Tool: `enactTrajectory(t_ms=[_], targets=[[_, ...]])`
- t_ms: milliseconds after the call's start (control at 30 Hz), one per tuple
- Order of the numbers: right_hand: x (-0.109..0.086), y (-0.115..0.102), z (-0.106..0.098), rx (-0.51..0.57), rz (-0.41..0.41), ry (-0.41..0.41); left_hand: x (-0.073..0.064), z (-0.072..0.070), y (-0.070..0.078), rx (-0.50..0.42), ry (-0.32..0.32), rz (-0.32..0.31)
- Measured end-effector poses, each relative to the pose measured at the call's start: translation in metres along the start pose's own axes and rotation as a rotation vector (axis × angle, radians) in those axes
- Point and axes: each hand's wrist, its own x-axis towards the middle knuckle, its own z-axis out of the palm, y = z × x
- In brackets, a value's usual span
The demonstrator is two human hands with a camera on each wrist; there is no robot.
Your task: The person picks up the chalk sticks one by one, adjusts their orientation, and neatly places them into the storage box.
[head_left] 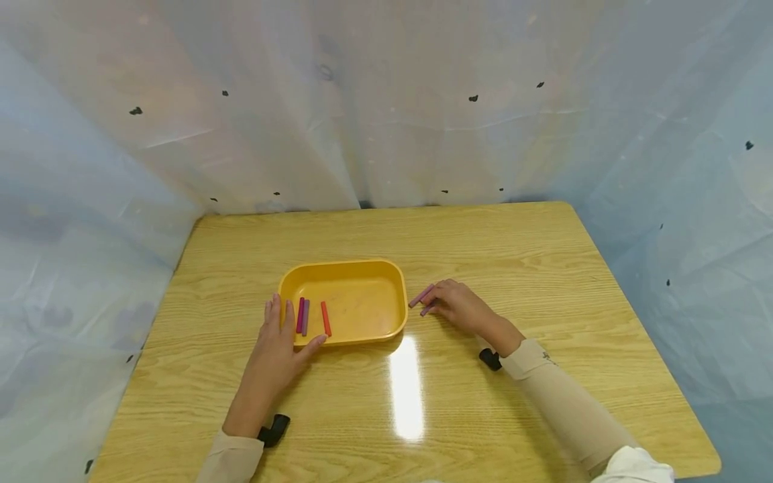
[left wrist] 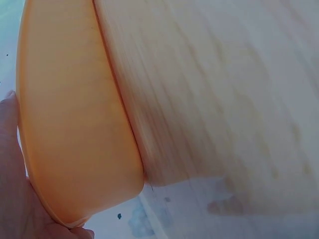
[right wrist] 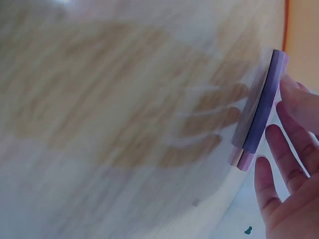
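A shallow yellow tray [head_left: 362, 302] stands on the table. In its left part lie a magenta stick [head_left: 300, 315], a purple stick [head_left: 305, 317] and a red stick [head_left: 326, 318], all slim and chalk-like. My left hand [head_left: 278, 349] rests on the tray's near left corner, thumb at the front rim and fingers spread along the left end. Just right of the tray, my right hand [head_left: 461, 307] is at two more purple sticks [right wrist: 263, 102], which lie nearly parallel. In the right wrist view its thumb and fingertips are right beside them, the fingers fairly straight and spread.
The wood-grain table [head_left: 519, 248] reaches away on all sides of the tray. A bright light reflection [head_left: 406, 389] shows on its front half. Pale plastic sheeting [head_left: 386, 121] hangs behind the table and at both sides.
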Motion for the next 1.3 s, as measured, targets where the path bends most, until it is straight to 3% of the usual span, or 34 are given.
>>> enactTrajectory(t_ms=[700,1100,1300], targets=[[-0.004,0.000,-0.007,-0.169,0.065,-0.045,-0.001,0.001,0.000,0.002,0.002,0.000],[-0.004,0.005,-0.007,-0.109,0.037,-0.084,-0.001,0.001,0.001,-0.004,0.008,0.003],[-0.003,0.005,-0.009,-0.013,0.119,-0.165,-0.001,0.001,0.001,-0.007,0.007,0.004]])
